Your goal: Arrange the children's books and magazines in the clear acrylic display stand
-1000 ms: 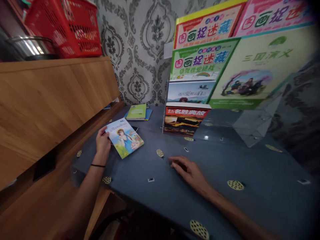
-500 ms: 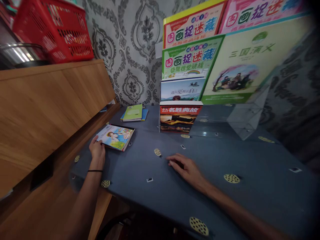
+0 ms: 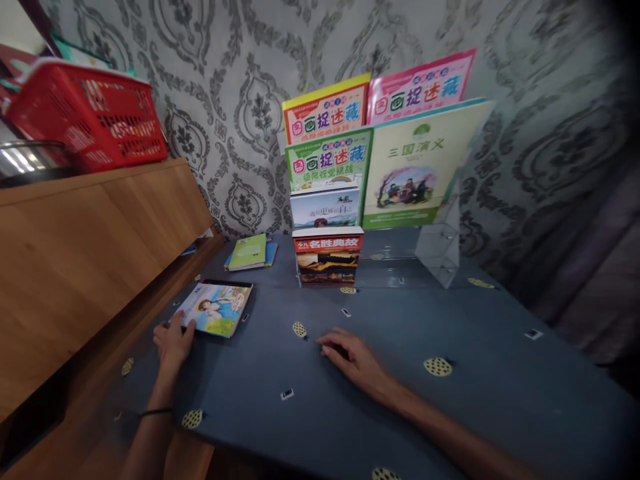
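Observation:
A picture book [image 3: 216,308] with a figure in blue on its cover lies flat at the left of the table. My left hand [image 3: 173,339] is at its near left corner, fingers apart and fingertips touching the edge. My right hand [image 3: 350,357] rests on the table's middle, loosely curled, with a gap between thumb and fingers and nothing in it. Beyond it, a clear display rack [image 3: 439,250] holds several books, among them a red-topped book [image 3: 327,259] in front and a large cream-and-green book [image 3: 420,167] at the right.
A green book [image 3: 249,252] lies on a blue book [image 3: 271,255] at the table's back left. Along the left runs a wooden cabinet [image 3: 100,233] with a red basket [image 3: 95,117] and a metal pot [image 3: 33,160] on top. Patterned wallpaper [image 3: 255,113] covers the wall behind.
My left hand had the book's edge between thumb and fingers; now the book lies flat and the fingers have spread. The camera view has shifted. My right hand stays on the table.

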`<state>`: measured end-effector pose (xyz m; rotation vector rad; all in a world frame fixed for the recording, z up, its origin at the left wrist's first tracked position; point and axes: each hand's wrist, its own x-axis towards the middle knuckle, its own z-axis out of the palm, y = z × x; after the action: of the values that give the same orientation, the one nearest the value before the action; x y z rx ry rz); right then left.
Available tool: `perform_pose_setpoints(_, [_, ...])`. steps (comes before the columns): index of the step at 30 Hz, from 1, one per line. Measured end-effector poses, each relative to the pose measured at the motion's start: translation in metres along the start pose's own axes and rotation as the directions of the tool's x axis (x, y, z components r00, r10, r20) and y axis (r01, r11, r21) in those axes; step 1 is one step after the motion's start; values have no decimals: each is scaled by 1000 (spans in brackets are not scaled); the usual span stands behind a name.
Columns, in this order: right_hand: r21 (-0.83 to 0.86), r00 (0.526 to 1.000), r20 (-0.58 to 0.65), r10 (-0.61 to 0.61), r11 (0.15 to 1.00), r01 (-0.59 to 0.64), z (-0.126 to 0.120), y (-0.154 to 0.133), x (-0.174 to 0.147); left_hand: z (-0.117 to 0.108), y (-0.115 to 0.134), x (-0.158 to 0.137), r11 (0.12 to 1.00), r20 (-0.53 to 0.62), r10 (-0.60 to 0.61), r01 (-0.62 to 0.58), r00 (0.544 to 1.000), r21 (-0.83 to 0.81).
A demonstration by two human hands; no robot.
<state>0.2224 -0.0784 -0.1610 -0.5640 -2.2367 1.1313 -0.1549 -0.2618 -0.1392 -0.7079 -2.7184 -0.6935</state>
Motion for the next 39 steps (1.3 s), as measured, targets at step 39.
perform_pose_setpoints(39, [-35,999,14,36,999,-36,-6,-5,-5,55,220,130,856,201,452,-358,869,-374])
